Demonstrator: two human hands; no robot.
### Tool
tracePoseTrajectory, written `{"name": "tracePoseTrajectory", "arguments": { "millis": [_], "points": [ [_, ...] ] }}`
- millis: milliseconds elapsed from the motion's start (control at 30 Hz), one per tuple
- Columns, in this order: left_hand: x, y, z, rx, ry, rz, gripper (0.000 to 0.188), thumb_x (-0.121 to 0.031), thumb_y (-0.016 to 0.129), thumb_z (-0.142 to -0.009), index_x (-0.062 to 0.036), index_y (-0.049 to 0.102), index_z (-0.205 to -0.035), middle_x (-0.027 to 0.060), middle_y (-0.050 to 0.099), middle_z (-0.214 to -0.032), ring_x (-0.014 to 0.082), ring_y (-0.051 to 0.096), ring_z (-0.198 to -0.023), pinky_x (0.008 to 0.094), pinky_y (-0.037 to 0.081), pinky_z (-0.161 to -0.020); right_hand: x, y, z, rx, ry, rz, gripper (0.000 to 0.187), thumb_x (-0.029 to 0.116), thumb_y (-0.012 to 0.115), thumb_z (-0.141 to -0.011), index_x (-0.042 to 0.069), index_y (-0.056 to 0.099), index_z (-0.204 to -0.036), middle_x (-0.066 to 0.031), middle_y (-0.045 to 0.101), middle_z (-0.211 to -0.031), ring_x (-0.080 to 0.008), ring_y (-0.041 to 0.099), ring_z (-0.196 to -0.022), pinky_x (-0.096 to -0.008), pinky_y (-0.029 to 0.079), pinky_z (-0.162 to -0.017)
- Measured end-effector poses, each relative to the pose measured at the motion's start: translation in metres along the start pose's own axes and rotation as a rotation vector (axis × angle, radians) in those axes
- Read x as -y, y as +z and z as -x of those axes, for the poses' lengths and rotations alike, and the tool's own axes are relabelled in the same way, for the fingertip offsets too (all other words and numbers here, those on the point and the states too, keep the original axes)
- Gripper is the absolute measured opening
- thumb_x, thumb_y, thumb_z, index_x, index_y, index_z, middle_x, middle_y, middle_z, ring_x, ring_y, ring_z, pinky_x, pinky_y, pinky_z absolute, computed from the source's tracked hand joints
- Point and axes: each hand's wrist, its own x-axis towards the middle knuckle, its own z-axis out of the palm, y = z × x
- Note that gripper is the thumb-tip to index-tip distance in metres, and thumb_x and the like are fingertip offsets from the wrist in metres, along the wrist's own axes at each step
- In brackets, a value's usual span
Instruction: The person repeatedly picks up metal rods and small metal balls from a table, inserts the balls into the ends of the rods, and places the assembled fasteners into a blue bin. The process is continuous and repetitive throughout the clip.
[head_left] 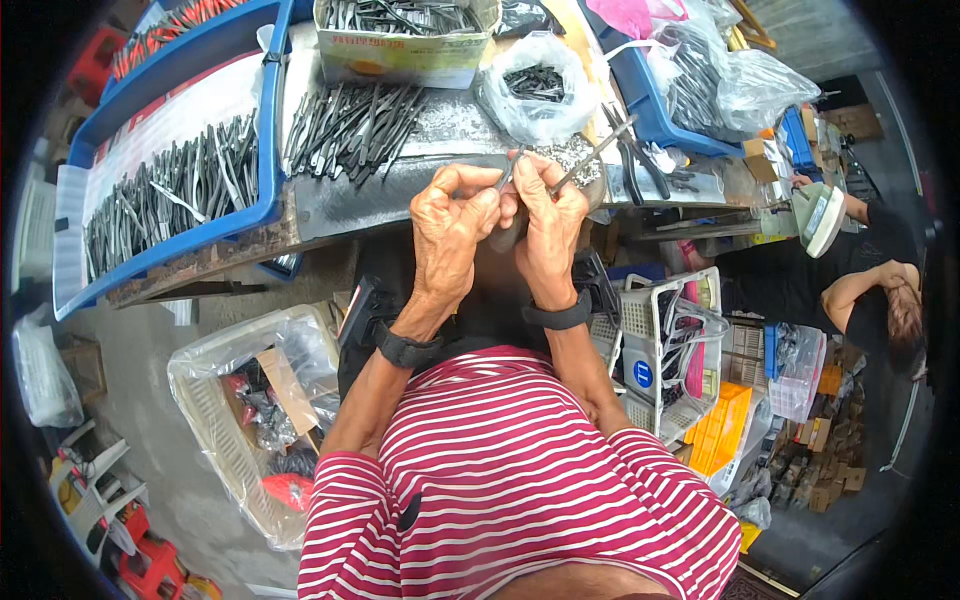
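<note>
The slim metal plier piece sits between your two hands at the front edge of the workbench, its long end slanting up and to the right over a small heap of shiny bits. Your right hand is closed around its lower end, fingertips pinched tight. Your left hand is curled shut too, thumb and forefinger nipping a smaller dark part that meets the right hand's piece (whether the two parts touch, you cannot tell) — both wrists wear black bands. Just behind lies a row of grey plier halves, a clear bag of dark parts, and a cardboard box. To the left, a blue tray holds more halves.
</note>
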Motion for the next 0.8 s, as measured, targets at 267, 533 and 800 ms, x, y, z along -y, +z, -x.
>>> {"name": "tracePoseTrajectory", "arguments": {
  "millis": [267,533,800],
  "points": [
    [0.000,0.000,0.001,-0.041,-0.004,-0.027,0.013,0.003,0.053,-0.081,0.0023,0.058,-0.093,0.0020,0.053,-0.076,0.0057,0.047,-0.059,0.0191,0.039,-0.053,-0.001,0.002,-0.003,0.012,-0.001,-0.030,0.030,0.011,0.060,-0.085,-0.008,0.053,-0.108,-0.0039,0.056,-0.070,-0.0076,0.048,-0.055,-0.0202,0.039,-0.050],
    [0.003,-0.001,-0.001,-0.121,0.073,-0.106,0.011,0.005,0.053,-0.080,0.0025,0.059,-0.089,-0.0002,0.044,-0.084,0.0048,0.046,-0.059,0.0201,0.039,-0.052,-0.006,0.003,0.003,0.016,-0.118,0.145,0.018,0.006,0.063,-0.082,-0.003,0.056,-0.095,-0.0033,0.057,-0.074,-0.0062,0.051,-0.059,-0.0196,0.042,-0.049],
    [0.010,0.002,0.001,-0.105,0.133,-0.229,0.013,0.004,0.054,-0.083,0.0004,0.058,-0.094,-0.0032,0.045,-0.072,0.0021,0.041,-0.056,0.0161,0.033,-0.048,-0.009,0.001,0.002,-0.034,-0.209,0.380,0.017,0.013,0.057,-0.088,0.001,0.058,-0.076,0.0029,0.051,-0.061,-0.0031,0.044,-0.054,-0.0189,0.035,-0.047]
  ]
}}
